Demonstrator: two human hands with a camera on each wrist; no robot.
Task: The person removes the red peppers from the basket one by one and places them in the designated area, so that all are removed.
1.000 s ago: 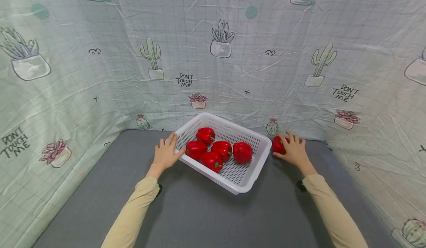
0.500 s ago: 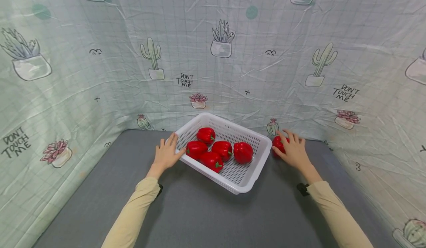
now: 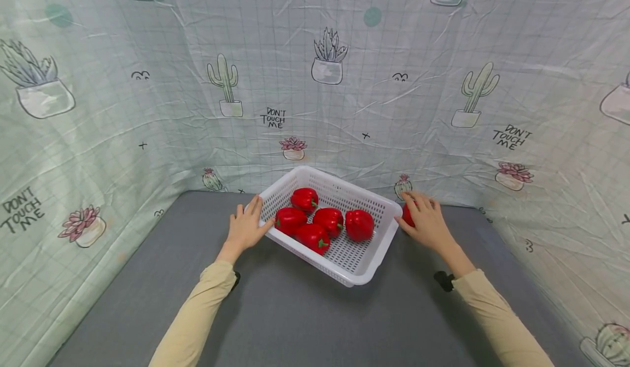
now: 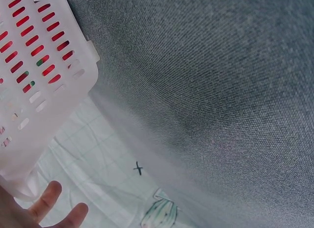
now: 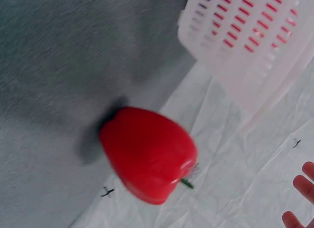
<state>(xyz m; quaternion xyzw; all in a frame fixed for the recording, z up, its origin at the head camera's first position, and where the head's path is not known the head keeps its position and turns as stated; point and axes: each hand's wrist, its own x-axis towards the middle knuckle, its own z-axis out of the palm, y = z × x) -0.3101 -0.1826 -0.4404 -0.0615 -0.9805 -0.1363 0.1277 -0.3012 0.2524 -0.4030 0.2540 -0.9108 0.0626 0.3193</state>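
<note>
Pepper (image 5: 148, 156), loose, red, one: on the table (image 3: 295, 323), at the basket's (image 3: 346, 257) three o'clock. Right hand (image 3: 429, 223): fingers spread over the loose pepper; whether the thumb touches the basket is hard to tell. Five peppers (image 3: 328, 222), red: inside the basket. Left hand (image 3: 245, 227): fingers spread, resting on the nine o'clock edge. Cloth (image 3: 344, 110), cactus-printed: twelve o'clock.
</note>
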